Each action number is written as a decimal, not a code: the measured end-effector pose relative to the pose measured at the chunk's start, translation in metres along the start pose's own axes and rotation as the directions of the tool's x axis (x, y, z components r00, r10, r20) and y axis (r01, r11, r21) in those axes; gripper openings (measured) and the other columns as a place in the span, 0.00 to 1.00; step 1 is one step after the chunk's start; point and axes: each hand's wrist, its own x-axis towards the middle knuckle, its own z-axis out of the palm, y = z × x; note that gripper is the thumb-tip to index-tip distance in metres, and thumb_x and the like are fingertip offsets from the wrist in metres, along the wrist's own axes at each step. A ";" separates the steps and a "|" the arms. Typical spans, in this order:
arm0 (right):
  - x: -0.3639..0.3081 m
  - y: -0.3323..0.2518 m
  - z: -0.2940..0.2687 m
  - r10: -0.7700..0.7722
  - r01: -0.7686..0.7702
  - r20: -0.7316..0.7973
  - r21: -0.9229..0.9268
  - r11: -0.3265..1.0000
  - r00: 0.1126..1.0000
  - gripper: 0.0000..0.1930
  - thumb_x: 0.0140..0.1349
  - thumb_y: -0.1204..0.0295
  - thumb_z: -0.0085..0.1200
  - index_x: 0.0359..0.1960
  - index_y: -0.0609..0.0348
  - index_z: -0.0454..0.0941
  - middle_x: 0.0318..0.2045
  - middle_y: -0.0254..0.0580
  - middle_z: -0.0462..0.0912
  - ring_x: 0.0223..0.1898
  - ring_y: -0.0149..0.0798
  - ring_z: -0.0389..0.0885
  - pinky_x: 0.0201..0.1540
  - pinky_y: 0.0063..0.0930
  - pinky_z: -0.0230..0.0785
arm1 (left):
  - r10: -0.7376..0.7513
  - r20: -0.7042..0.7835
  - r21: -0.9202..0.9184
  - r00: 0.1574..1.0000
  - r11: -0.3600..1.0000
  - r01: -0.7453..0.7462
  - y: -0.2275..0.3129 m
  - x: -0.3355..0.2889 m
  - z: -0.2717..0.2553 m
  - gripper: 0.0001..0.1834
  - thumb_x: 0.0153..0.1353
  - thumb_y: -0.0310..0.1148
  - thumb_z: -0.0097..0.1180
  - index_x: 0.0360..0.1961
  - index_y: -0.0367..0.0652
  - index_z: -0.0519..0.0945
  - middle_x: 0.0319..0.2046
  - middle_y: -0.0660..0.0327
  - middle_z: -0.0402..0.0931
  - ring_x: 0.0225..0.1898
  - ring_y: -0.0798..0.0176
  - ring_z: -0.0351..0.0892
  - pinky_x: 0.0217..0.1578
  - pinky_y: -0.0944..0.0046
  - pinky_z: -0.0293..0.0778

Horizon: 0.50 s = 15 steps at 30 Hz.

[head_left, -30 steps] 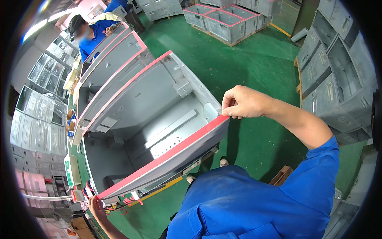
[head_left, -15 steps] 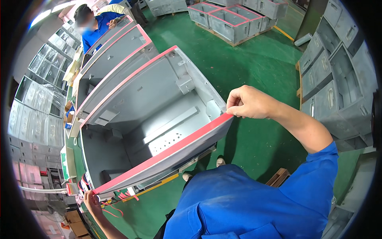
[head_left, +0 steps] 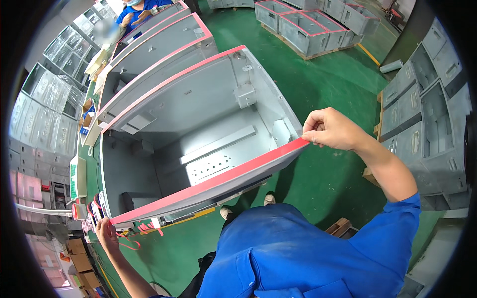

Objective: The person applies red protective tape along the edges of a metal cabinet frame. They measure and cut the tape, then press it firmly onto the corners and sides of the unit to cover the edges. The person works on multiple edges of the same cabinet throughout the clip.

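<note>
A: Where are the two hands, going by the near grey box [head_left: 191, 97]?

B: The right hand [head_left: 312, 135] is at its near right corner, thumb and fingertips pinched together on one end of a red strip [head_left: 218, 185]. The left hand [head_left: 106, 226], small in view, is at its near left corner, fingertips closed on the other end. Between them the strip follows the box's near rim; whether it sticks down all along, I can't tell.

A: What might go wrong?

B: If either hand pulled off line, I'd expect the strip to sit skewed and overhang the rim. Uneven tension could leave a wrinkle, and an end released too soon might curl back.

A: And the materials?

B: The strip is flat and ribbon-like. The box is deep, open-topped and dull grey, apparently metal, with a blocky bracket [head_left: 244, 96] inside its right end and a plate full of round holes [head_left: 211, 170] at its bottom.

A: Past it?

B: Just behind the box, a second grey box [head_left: 164, 43] edged in red. Well to its right, stacked grey boxes [head_left: 405, 110]. Beyond its far left side, a co-worker [head_left: 133, 11] in blue. Past its far right corner, red-edged boxes [head_left: 310, 45] on a wooden pallet [head_left: 327, 53].
</note>
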 end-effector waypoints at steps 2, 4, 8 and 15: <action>0.000 0.003 0.001 -0.017 0.017 -0.018 0.028 0.999 1.000 0.06 0.49 0.74 0.54 0.25 0.65 0.74 0.19 0.36 0.75 0.19 0.25 0.71 0.22 0.19 0.65 | 0.013 -0.005 -0.011 1.000 1.000 -0.013 -0.003 0.002 -0.004 0.04 0.52 0.23 0.54 0.24 0.43 0.72 0.20 0.69 0.71 0.15 0.82 0.61 0.11 0.84 0.57; 0.000 0.002 0.002 -0.012 0.013 -0.022 0.032 0.999 1.000 0.06 0.49 0.74 0.54 0.25 0.65 0.75 0.19 0.35 0.75 0.20 0.24 0.71 0.21 0.18 0.64 | 0.015 -0.013 -0.013 1.000 1.000 -0.015 -0.005 0.002 -0.004 0.05 0.52 0.23 0.54 0.24 0.43 0.72 0.20 0.69 0.71 0.15 0.82 0.61 0.12 0.84 0.57; -0.002 0.000 0.003 -0.020 0.021 -0.036 0.035 0.999 0.999 0.06 0.49 0.74 0.55 0.24 0.64 0.74 0.19 0.35 0.75 0.20 0.24 0.71 0.21 0.18 0.64 | 0.010 -0.021 0.001 1.000 1.000 -0.010 -0.005 0.001 -0.001 0.06 0.52 0.23 0.55 0.23 0.44 0.72 0.18 0.71 0.68 0.14 0.83 0.59 0.12 0.85 0.55; -0.002 0.014 0.003 -0.060 0.068 -0.078 0.114 0.991 0.995 0.10 0.52 0.71 0.55 0.32 0.65 0.71 0.24 0.37 0.75 0.23 0.25 0.73 0.23 0.18 0.67 | 0.087 -0.016 0.062 0.996 0.994 -0.086 0.002 -0.007 0.019 0.07 0.53 0.24 0.55 0.21 0.45 0.70 0.15 0.73 0.64 0.12 0.84 0.53 0.10 0.83 0.48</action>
